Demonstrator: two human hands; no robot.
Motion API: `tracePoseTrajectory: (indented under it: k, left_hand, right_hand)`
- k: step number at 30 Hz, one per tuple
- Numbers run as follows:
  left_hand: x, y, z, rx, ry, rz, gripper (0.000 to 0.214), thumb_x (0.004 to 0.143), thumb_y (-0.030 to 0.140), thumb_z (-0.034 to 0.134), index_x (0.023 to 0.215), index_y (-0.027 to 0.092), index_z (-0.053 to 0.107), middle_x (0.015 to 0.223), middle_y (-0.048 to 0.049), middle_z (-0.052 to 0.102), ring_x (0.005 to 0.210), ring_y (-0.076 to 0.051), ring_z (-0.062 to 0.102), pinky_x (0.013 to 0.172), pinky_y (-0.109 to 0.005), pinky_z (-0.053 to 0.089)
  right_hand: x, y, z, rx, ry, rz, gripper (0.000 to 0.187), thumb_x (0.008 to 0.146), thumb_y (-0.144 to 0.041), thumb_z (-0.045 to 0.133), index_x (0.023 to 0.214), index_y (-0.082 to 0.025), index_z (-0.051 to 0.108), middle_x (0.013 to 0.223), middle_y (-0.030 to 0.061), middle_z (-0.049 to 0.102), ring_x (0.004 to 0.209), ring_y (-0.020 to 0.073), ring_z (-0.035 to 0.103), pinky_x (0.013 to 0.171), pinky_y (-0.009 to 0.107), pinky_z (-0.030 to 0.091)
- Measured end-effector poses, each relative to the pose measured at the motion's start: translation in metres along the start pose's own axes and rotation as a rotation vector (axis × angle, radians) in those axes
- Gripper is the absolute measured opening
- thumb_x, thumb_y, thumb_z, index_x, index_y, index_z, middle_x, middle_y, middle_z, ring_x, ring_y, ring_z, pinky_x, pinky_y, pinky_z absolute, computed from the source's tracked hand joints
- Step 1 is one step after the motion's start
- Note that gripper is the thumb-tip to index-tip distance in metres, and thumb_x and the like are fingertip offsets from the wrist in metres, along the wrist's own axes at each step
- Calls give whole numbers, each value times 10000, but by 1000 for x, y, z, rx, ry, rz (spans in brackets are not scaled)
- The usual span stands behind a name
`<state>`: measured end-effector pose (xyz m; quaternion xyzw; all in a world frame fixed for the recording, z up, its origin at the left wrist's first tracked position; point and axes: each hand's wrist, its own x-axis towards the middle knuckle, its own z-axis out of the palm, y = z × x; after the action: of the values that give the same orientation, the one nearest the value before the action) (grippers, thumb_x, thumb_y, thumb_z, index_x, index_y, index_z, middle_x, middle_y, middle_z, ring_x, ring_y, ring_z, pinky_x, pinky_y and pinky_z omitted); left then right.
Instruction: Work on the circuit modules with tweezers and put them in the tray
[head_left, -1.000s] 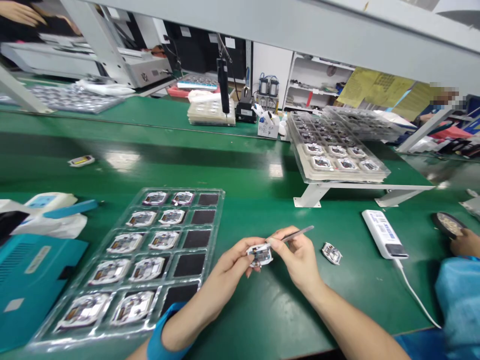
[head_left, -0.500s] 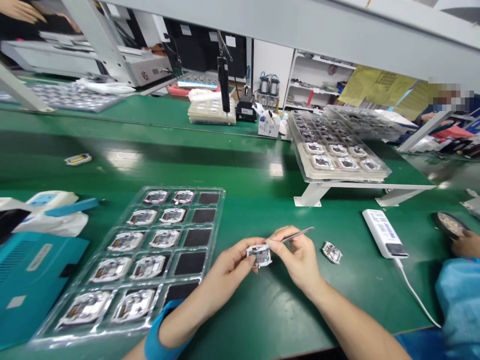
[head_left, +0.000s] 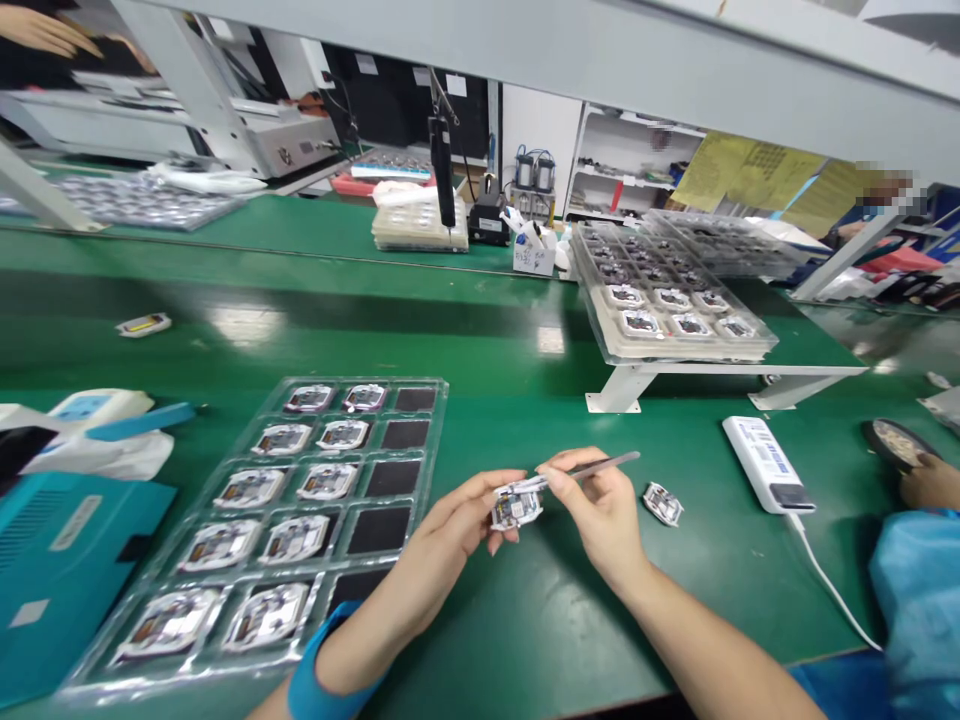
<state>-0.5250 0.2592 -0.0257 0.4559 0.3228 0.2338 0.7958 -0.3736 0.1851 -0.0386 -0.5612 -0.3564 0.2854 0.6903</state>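
Observation:
My left hand [head_left: 442, 530] pinches a small white electronic module [head_left: 516, 506] just above the green bench. My right hand [head_left: 600, 505] is closed on metal tweezers [head_left: 592, 467], whose tips rest on the module's top edge. A second loose module [head_left: 663, 503] lies on the bench just right of my right hand. To the left lies a clear plastic tray [head_left: 420, 470] with two columns of similar modules and a right column of dark pockets without modules.
A white power bank [head_left: 765, 464] with a cable lies at the right. Another person's hand [head_left: 926, 480] rests by a dark dish [head_left: 892, 440]. A raised tray of modules on a white stand [head_left: 675, 345] is behind. A teal box [head_left: 60, 560] sits at left.
The tweezers have tilted flatter, with their tips now on the module's top edge. The module has turned slightly in my left hand. Both hands stay in the same spot.

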Motion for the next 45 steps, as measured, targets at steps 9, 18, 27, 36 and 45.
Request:
tracePoseTrajectory:
  k: [9,18,27,36,45]
  left_hand:
    - [-2,4,2,-29,21,-4,337,820,370,675,1031,116,743,840,-82,704,679,-189,606,571,-288,423]
    - [-3,4,-1,-47,39,-10,334,812,354,672,1028,106,738,831,-83,703,669,-190,619,551,-280,433]
    - [-2,5,1,-63,33,-33,306,809,326,678,1010,106,747,830,-83,710,653,-183,620,549,-278,451]
    - [-1,5,0,-75,31,-39,321,809,328,675,1025,99,740,836,-91,716,656,-188,619,550,-283,457]
    - [-3,2,-2,-47,11,-35,337,821,380,688,1033,123,742,873,-84,710,697,-195,622,578,-291,454]
  right_hand:
    - [-1,-1,-2,27,70,-32,222,779,-412,794,801,-215,694,795,37,734,789,205,697,754,340,562]
    - [-2,-5,-1,54,23,-65,185,799,-370,785,803,-210,691,792,31,743,761,186,704,725,309,570]
    - [-2,-1,-2,64,11,-82,91,822,-278,769,822,-218,701,818,10,747,785,159,708,738,266,564]
    - [-3,3,-1,66,4,-106,63,830,-240,764,841,-223,704,834,4,747,802,152,707,748,256,564]
    - [-3,3,-2,31,-14,-99,57,828,-194,752,844,-227,708,843,-6,750,813,138,702,761,238,549]
